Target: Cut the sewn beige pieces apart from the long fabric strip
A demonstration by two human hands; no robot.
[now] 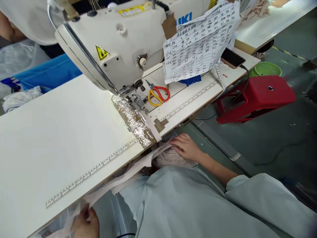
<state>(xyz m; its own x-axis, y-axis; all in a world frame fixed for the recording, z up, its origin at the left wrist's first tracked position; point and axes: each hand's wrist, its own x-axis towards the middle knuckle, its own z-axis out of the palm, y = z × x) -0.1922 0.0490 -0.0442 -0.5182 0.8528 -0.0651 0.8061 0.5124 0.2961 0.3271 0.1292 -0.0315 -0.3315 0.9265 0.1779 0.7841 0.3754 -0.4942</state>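
A long pale pink fabric strip (133,169) stretches along the front edge of the sewing table, below its top. At the lower left, my left hand (86,222) is closed on the strip, slightly blurred. My right hand (185,147) pinches it near the table edge, below the machine's needle area. Gathered pale pink fabric (173,158) lies on my lap under the right hand. Another narrow pink strip (152,127) runs from the sewing machine (119,43) to the table edge, beside shiny clear tape (133,120).
Red-and-yellow-handled thread snips (158,94) lie beside the machine. A handwritten sheet (198,46) hangs on its right side, near a phone (232,58). Printed rulers (94,172) mark the white tabletop (61,132). A red stool (267,92) and green basket (267,69) stand at the right.
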